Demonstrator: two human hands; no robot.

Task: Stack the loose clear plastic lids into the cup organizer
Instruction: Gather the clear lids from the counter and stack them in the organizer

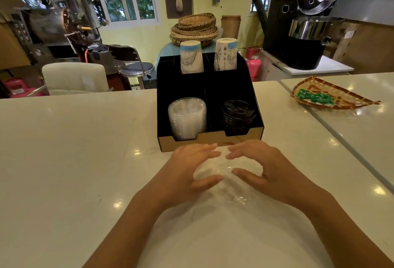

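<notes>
Loose clear plastic lids [226, 174] lie in a low pile on the white counter, just in front of the black cup organizer [243, 137]. My left hand [187, 171] cups the pile from the left and my right hand [264, 167] from the right, fingers curled around the lids. The organizer's front left slot holds a stack of clear lids [187, 118]. Its front right slot holds black lids [237, 116]. Two stacks of paper cups [191, 56] stand in the back slots.
A woven tray with green packets [332, 97] lies on the counter at the right. The white counter [74, 150] spreads wide to the left. Behind it are a stool, stacked baskets and coffee machines.
</notes>
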